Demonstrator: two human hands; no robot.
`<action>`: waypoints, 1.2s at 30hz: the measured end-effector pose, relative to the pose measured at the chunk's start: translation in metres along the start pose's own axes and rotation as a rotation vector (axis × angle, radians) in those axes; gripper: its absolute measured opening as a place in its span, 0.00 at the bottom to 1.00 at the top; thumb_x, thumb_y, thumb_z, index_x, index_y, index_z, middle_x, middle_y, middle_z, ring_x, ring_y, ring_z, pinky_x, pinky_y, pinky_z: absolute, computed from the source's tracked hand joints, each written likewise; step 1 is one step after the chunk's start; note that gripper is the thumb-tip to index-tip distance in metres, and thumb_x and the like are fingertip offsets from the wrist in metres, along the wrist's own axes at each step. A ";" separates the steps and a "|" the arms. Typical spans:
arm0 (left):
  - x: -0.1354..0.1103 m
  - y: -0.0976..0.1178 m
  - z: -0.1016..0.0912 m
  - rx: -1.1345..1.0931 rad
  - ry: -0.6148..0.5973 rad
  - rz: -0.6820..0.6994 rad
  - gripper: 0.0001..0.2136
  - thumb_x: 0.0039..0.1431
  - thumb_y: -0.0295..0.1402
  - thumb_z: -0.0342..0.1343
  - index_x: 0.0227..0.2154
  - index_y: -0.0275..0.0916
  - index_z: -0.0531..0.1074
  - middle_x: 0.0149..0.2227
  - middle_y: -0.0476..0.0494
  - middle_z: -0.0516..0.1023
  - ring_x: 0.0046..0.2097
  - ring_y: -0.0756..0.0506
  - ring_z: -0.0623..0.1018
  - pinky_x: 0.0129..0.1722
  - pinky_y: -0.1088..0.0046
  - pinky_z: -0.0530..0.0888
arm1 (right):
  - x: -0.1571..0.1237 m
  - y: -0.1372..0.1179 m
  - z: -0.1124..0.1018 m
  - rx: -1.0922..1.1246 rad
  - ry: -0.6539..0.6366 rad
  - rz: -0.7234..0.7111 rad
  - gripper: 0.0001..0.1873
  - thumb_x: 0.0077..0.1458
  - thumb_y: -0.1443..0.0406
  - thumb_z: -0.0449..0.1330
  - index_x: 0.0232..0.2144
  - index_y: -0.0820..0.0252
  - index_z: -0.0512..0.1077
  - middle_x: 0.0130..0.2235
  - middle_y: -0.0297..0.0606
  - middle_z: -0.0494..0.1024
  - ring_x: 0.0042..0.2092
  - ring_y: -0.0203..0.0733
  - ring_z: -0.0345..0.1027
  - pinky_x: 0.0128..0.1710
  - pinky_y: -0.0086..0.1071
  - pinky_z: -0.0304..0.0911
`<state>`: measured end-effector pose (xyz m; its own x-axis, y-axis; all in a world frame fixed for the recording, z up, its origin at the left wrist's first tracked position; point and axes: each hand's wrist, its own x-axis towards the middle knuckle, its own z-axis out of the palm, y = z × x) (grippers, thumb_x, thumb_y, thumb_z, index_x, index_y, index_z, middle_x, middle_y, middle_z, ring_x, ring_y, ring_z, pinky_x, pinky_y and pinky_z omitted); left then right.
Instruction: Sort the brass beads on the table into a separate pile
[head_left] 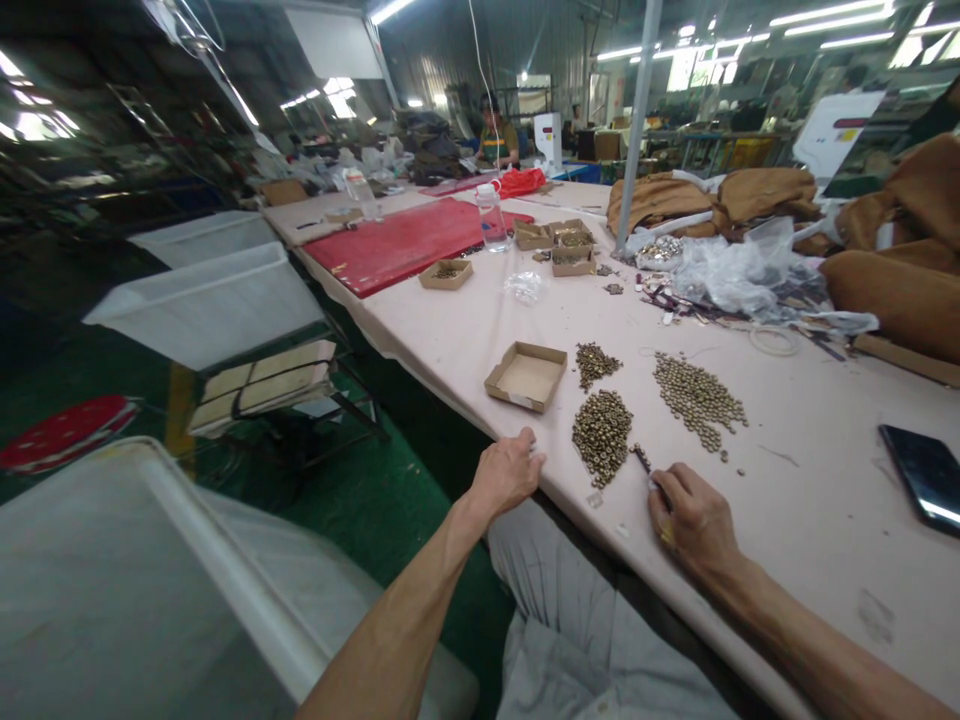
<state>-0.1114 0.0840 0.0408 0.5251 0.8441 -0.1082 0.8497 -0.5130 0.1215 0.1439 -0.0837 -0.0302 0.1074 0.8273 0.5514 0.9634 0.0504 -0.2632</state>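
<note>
My right hand rests on the table, its fingers closed around a thin dark stick-like tool. Its tip lies beside a few small metal pieces, just right of a dense pile of bronze-coloured metal studs. A smaller heap of studs sits behind that pile. To the right, more studs are spread in a flat layer. At the table's front edge is my left hand, with curled fingers; whatever they may hold is hidden. Just beyond it stands a shallow open cardboard box, its bottom bare.
Farther back are small cardboard boxes with metal parts, a clear bottle and red sheeting. A phone lies at right, brown fabric bundles behind it. White bins stand left. A person sits far back.
</note>
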 end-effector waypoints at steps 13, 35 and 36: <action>-0.002 0.004 -0.007 0.018 -0.028 -0.027 0.16 0.68 0.44 0.46 0.50 0.42 0.66 0.41 0.37 0.80 0.46 0.38 0.81 0.45 0.64 0.72 | 0.003 -0.003 -0.004 0.001 0.011 0.022 0.09 0.58 0.69 0.55 0.39 0.58 0.74 0.33 0.38 0.71 0.35 0.39 0.64 0.36 0.31 0.58; 0.000 -0.001 -0.002 -0.001 -0.009 -0.014 0.15 0.68 0.45 0.46 0.49 0.42 0.65 0.38 0.39 0.81 0.44 0.39 0.81 0.44 0.65 0.71 | 0.001 0.004 0.001 -0.013 -0.029 0.017 0.09 0.60 0.68 0.54 0.39 0.59 0.74 0.33 0.38 0.71 0.33 0.38 0.64 0.35 0.30 0.57; 0.000 -0.001 -0.002 -0.003 -0.007 -0.011 0.14 0.68 0.44 0.47 0.49 0.42 0.65 0.39 0.39 0.81 0.45 0.39 0.81 0.44 0.65 0.71 | 0.002 0.005 0.002 -0.013 -0.034 0.017 0.09 0.60 0.68 0.54 0.38 0.59 0.74 0.33 0.38 0.71 0.33 0.37 0.63 0.34 0.30 0.57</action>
<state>-0.1125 0.0844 0.0425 0.5160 0.8486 -0.1169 0.8554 -0.5032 0.1231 0.1482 -0.0809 -0.0316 0.1155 0.8465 0.5197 0.9646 0.0293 -0.2622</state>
